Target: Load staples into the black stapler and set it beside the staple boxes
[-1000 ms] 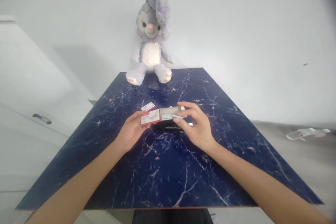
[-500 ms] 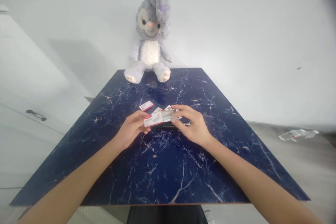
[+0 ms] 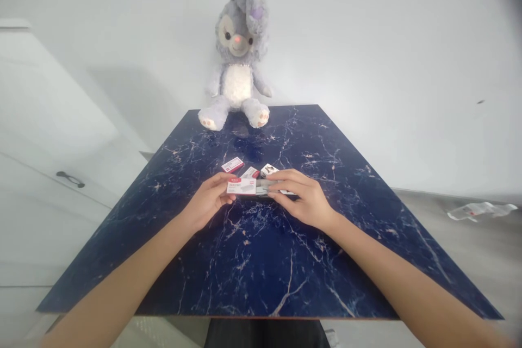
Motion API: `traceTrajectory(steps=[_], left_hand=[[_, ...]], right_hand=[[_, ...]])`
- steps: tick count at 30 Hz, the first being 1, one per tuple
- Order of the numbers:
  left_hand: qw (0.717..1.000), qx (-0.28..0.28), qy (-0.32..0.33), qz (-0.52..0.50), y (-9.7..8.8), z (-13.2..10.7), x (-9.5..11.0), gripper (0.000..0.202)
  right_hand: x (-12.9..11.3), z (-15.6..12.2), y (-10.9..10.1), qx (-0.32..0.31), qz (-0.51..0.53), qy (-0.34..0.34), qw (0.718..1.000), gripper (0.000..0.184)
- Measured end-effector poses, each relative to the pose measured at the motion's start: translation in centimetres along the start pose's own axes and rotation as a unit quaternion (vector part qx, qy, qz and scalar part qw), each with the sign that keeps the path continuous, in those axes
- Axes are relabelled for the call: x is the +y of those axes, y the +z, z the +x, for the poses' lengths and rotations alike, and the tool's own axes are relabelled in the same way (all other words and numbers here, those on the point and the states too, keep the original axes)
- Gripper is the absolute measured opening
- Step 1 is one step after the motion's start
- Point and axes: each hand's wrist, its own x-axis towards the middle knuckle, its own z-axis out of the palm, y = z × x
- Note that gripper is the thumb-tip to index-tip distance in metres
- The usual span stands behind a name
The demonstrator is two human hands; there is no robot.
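My left hand (image 3: 207, 201) pinches the left end of a small red-and-white box (image 3: 241, 187) between thumb and fingers, its printed face toward me. A greyish strip (image 3: 262, 183) shows at the box's right end. My right hand (image 3: 304, 198) has its fingertips closed on that strip, and its fingers hide much of it. Beneath the hands lies a dark object (image 3: 249, 197), mostly covered. Just behind sit another red-and-white box (image 3: 250, 172), a white box (image 3: 268, 169) with a dark picture, and a flat red-and-white box (image 3: 232, 164) farther left.
A grey plush rabbit (image 3: 237, 84) sits at the far edge of the blue marbled table (image 3: 253, 261), against the wall. On the left stands a white cabinet (image 3: 49, 217) with a dark handle. A clear plastic wrapper (image 3: 481, 211) lies on the floor at right.
The box has turned slightly, its printed face now more level. My right hand sits a little lower and flatter over the strip. The whole view has shifted slightly.
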Motion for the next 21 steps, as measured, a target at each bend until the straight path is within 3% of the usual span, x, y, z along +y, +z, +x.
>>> traceTrajectory(steps=[7,14,21], left_hand=[[0.999,0.010,0.024,0.027,0.1,0.0,-0.3,0.025],[0.997,-0.044,-0.006,-0.059,0.1,-0.1,-0.3,0.021],[0.991,-0.087,-0.005,-0.101,0.8,-0.9,0.1,0.023]], right_hand=[[-0.8,-0.2,0.1,0.024,-0.003,0.001,1.000,0.019],[-1.5,-0.2,0.2,0.050,-0.002,-0.002,0.999,0.020],[-1.3,-0.7,1.2,0.028,-0.013,0.012,0.999,0.018]])
